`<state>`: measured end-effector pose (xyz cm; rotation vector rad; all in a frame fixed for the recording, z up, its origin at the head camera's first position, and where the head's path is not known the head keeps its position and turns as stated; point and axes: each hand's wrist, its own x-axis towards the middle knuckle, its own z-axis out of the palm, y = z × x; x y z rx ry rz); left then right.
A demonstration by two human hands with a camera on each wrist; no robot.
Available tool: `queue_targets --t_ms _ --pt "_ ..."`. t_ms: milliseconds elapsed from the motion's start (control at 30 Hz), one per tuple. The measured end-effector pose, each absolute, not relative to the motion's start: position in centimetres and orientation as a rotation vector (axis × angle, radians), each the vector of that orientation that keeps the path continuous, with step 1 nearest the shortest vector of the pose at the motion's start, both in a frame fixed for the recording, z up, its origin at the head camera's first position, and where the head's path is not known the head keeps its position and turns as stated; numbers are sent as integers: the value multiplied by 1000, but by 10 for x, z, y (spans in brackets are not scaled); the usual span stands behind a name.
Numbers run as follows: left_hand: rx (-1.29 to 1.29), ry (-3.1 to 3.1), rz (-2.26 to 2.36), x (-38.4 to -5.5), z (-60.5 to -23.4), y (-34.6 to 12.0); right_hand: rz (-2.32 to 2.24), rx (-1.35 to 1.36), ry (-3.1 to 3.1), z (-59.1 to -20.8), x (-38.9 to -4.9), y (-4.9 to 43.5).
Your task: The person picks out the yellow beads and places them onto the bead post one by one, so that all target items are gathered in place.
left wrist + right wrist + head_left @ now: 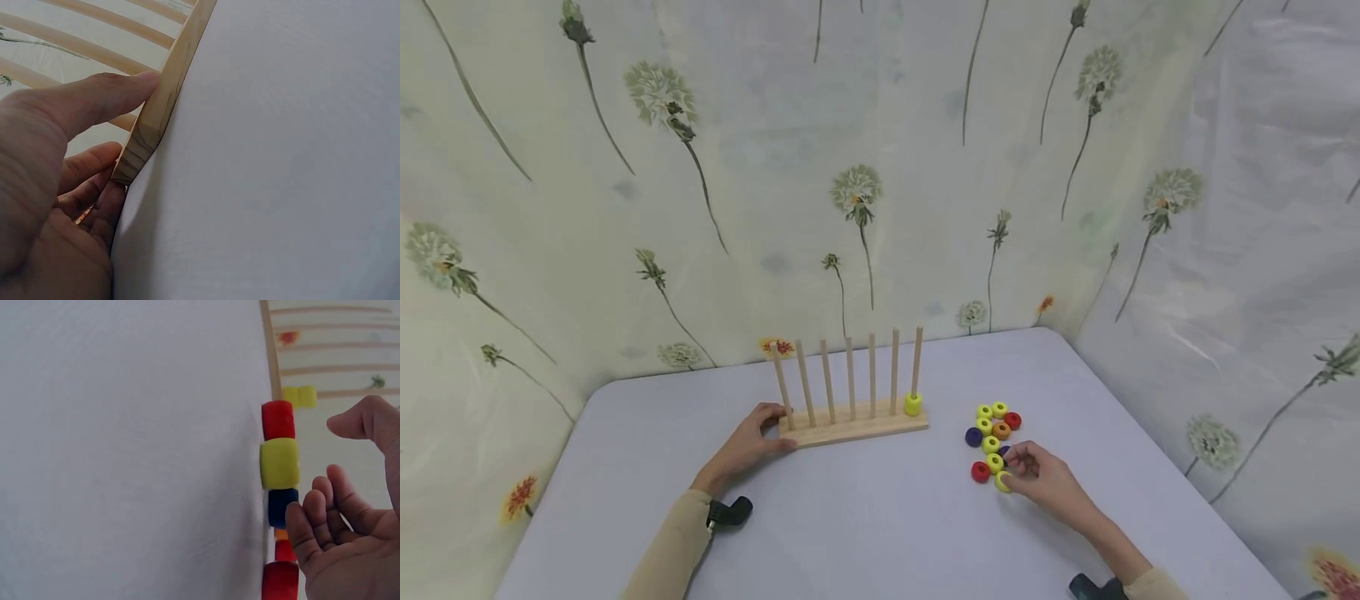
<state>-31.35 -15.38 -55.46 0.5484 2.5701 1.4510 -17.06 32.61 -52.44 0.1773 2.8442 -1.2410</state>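
Thumb and fingers spread apart, the right hand (1051, 483) hovers at the near end of the loose beads (990, 448), which lie right of the peg stand (850, 432). The left hand (747, 442) grips the stand's left end. Two yellow beads (913, 407) circle the stand's rightmost peg (917, 362). Behind the stand rises floral cloth (760, 208).

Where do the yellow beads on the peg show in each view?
Head: yellow beads at the foot of the rightmost peg, below centre.
Left wrist: not in it.
Right wrist: upper right, just above the topmost red bead.
Shared landmark: wooden rack base, in all three views.
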Motion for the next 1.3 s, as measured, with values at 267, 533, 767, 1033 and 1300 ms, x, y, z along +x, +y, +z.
queue_targets --t_ms 267,533,767,1033,1300 --pt "547 2580 1446 -314 -556 -155 -1179 189 2862 -533 -170 327" --pt "532 2588 1451 -313 -557 -156 -1101 148 2883 -535 -174 327" --pt "537 2583 1460 -315 -558 -157 -1077 130 2894 -534 -174 325" --pt "555 2592 1452 -317 -558 -157 -1084 147 2908 -534 -179 318" --pt "580 2586 1450 -317 -557 -155 -1203 54 2922 -515 -190 308"
